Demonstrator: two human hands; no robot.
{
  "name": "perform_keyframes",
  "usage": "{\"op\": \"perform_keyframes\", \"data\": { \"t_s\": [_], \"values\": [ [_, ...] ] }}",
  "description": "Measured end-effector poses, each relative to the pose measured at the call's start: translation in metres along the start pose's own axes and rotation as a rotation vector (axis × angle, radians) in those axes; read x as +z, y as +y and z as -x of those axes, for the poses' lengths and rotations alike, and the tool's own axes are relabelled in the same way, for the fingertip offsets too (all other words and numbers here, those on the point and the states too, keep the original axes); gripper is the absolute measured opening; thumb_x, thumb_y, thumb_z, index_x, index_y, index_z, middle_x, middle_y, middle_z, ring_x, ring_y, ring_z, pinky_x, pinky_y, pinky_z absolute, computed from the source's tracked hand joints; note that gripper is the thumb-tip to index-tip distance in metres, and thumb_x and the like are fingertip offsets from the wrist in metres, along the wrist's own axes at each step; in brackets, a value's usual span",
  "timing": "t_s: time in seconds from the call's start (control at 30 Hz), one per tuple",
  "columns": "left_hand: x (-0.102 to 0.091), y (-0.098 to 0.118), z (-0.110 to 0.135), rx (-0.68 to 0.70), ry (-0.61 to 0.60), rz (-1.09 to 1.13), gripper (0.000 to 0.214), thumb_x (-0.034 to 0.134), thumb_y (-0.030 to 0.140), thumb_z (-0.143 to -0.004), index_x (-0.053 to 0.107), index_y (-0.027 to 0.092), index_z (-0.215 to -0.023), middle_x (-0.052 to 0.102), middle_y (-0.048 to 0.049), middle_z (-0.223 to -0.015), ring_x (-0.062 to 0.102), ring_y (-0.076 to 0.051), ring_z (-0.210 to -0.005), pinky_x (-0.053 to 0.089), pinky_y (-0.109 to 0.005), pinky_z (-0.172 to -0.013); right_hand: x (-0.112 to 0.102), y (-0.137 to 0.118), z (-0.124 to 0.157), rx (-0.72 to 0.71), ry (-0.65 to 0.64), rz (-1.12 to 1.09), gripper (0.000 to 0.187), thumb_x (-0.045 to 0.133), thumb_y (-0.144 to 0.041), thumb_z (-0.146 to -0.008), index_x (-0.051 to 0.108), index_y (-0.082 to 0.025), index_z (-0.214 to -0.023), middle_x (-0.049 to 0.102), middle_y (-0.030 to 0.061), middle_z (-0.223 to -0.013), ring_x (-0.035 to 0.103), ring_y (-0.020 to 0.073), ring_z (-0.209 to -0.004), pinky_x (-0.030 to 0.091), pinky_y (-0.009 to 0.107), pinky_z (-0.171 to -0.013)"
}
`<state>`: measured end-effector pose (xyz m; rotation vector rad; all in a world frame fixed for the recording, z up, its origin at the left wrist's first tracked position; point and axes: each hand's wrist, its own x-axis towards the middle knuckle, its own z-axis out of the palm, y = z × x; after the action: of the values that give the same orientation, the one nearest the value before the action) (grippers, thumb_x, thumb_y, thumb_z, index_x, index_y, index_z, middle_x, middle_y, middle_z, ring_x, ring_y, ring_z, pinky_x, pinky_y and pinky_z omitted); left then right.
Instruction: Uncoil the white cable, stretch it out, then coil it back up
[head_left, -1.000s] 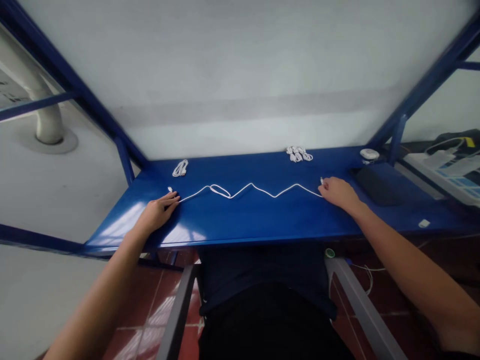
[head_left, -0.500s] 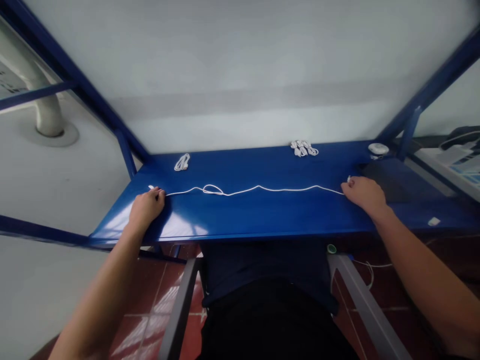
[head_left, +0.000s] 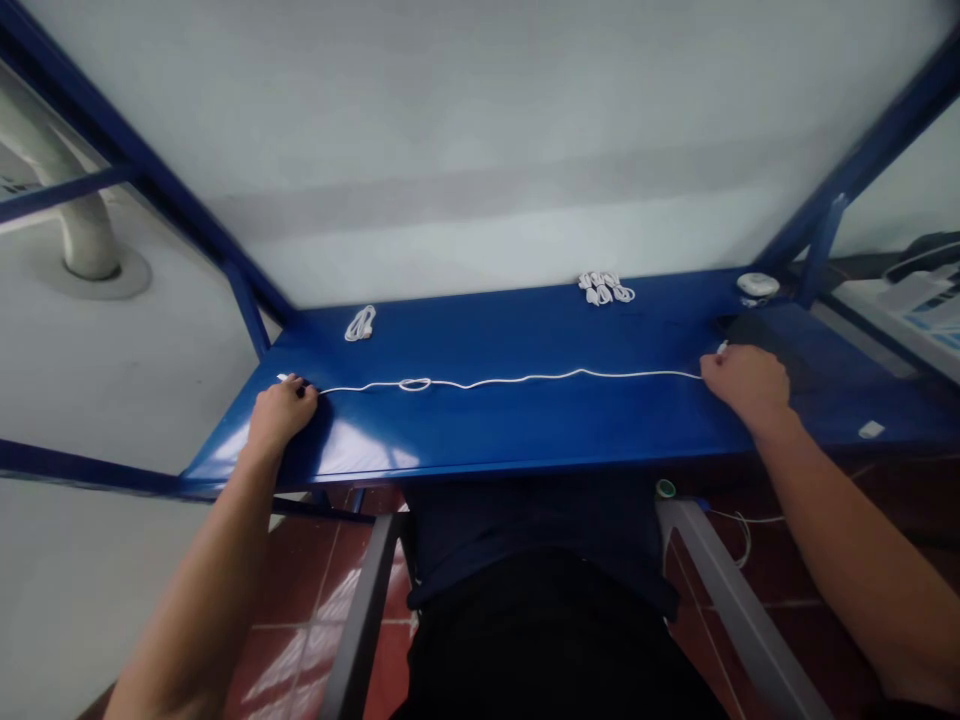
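A thin white cable [head_left: 517,380] runs nearly straight across the blue tabletop [head_left: 480,430], with a small loop in it left of the middle. My left hand [head_left: 282,412] is closed on the cable near its left end, and a white plug tip pokes out beyond the fingers. Near the other end, my right hand [head_left: 746,385] grips the cable, its plug [head_left: 722,347] sticking up past the thumb and fingers. Both hands rest at or just above the tabletop.
One coiled white cable [head_left: 360,323] lies at the back left. Several bundled white cables [head_left: 604,288] sit at the back right. A round white item [head_left: 757,285] stands in the right rear corner, a small white piece [head_left: 871,430] near the right front. Blue frame posts flank the table.
My hands have moved farther apart, the left to the left and the right to the right. The cable is straighter and its loop has become smaller and flatter.
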<state>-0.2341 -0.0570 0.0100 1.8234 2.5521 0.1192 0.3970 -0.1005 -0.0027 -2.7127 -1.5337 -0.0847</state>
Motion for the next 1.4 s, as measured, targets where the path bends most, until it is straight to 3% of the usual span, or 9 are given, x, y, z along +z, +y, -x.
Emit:
{"op": "perform_keyframes", "data": {
  "t_s": [0.23, 0.4, 0.53, 0.73, 1.03, 1.27, 1.4],
  "values": [
    [0.014, -0.013, 0.0, 0.101, 0.117, 0.436, 0.053, 0.049, 0.007, -0.079, 0.055, 0.011, -0.132, 0.064, -0.009, -0.129, 0.058, -0.018, -0.122, 0.042, -0.029, -0.104, 0.002, 0.002, -0.002, -0.032, 0.078, -0.024, 0.04, 0.038, -0.03, -0.092, 0.069, -0.007, -0.101, 0.066, 0.0217, -0.103, 0.061, 0.0286, -0.091, 0.037, 0.033, -0.068],
    [0.013, -0.023, 0.001, 0.086, 0.137, 0.334, 0.044, 0.052, 0.013, -0.079, 0.064, 0.017, -0.121, 0.067, -0.0034, -0.125, 0.06, -0.02, -0.117, 0.043, -0.033, -0.103, 0.0, 0.003, -0.004, -0.042, 0.029, -0.001, 0.039, 0.039, -0.031, -0.092, 0.068, -0.006, -0.098, 0.066, 0.0235, -0.103, 0.061, 0.0288, -0.088, 0.034, 0.034, -0.066],
    [0.011, -0.027, 0.001, 0.083, 0.186, 0.178, 0.034, 0.054, 0.024, -0.081, 0.069, 0.02, -0.112, 0.071, -0.0014, -0.11, 0.063, -0.023, -0.102, 0.048, -0.036, -0.094, 0.0, 0.002, -0.006, -0.068, 0.019, -0.062, 0.033, 0.043, -0.033, -0.091, 0.067, -0.011, -0.099, 0.067, 0.0209, -0.106, 0.06, 0.0282, -0.089, 0.034, 0.034, -0.066],
    [0.015, -0.01, 0.009, 0.201, 0.219, 0.146, 0.035, 0.048, 0.021, -0.079, 0.074, 0.014, -0.101, 0.067, -0.0076, -0.1, 0.062, -0.022, -0.089, 0.049, -0.035, -0.088, 0.006, -0.005, -0.007, -0.227, 0.054, -0.221, 0.025, 0.052, -0.029, -0.087, 0.065, -0.014, -0.103, 0.07, 0.0137, -0.095, 0.061, 0.0241, -0.083, 0.038, 0.032, -0.067],
    [0.02, 0.014, 0.014, 0.275, 0.185, 0.248, 0.037, 0.044, 0.018, -0.077, 0.075, 0.016, -0.098, 0.067, -0.0114, -0.102, 0.064, -0.025, -0.088, 0.051, -0.036, -0.087, 0.02, -0.007, -0.004, -0.424, 0.143, -0.312, 0.027, 0.051, -0.028, -0.084, 0.065, -0.015, -0.105, 0.068, 0.0088, -0.082, 0.062, 0.0229, -0.075, 0.044, 0.031, -0.066],
    [0.024, 0.034, 0.025, 0.33, 0.192, 0.3, 0.036, 0.045, 0.033, -0.082, 0.074, 0.015, -0.095, 0.067, -0.0127, -0.1, 0.064, -0.025, -0.087, 0.051, -0.037, -0.087, 0.023, -0.014, 0.001, -0.468, 0.141, -0.33, 0.028, 0.051, -0.03, -0.084, 0.064, -0.016, -0.104, 0.068, 0.0077, -0.08, 0.062, 0.023, -0.073, 0.043, 0.03, -0.063],
    [0.025, 0.038, 0.032, 0.374, 0.219, 0.304, 0.039, 0.045, 0.041, -0.085, 0.074, 0.016, -0.094, 0.067, -0.0122, -0.098, 0.063, -0.026, -0.091, 0.05, -0.038, -0.089, 0.022, -0.016, 0.002, -0.414, 0.141, -0.3, 0.028, 0.05, -0.03, -0.084, 0.064, -0.015, -0.103, 0.068, 0.0083, -0.078, 0.063, 0.0243, -0.074, 0.042, 0.031, -0.063]
  ]
}}
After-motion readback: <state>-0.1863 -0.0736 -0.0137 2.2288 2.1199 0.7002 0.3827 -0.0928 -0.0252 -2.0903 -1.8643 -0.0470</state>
